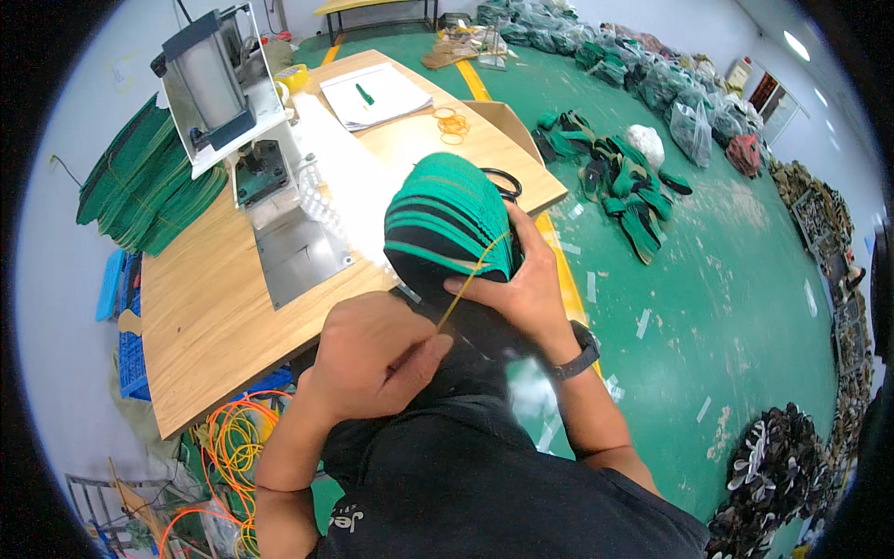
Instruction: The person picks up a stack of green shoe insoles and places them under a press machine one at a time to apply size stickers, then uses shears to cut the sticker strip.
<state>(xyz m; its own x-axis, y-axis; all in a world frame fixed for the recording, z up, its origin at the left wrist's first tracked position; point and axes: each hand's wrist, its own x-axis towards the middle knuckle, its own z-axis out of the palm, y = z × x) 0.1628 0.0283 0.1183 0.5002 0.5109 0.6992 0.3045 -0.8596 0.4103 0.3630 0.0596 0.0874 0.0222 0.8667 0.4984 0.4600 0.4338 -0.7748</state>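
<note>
A thick stack of green and black insole-shaped pieces (443, 200) stands at the front edge of the wooden table (209, 326), layers fanned along its side. My right hand (533, 291) grips the stack at its right side, thumb across the near face and fingers behind. A thin yellow rubber band (462, 293) stretches from the stack's right side down to my left hand (374, 352). The left fingers are closed in a pinch on the band, in front of the stack. Behind the stack shows a black looped handle (505, 181), the rest of it hidden.
A press machine (207, 102) with a metal plate (303, 253) stands at left, beside bundled green sheets (140, 182). A paper pad (396, 101), a green pen (364, 94) and loose rubber bands (451, 124) lie farther back. Green-black pieces (622, 182) lie on the floor at right.
</note>
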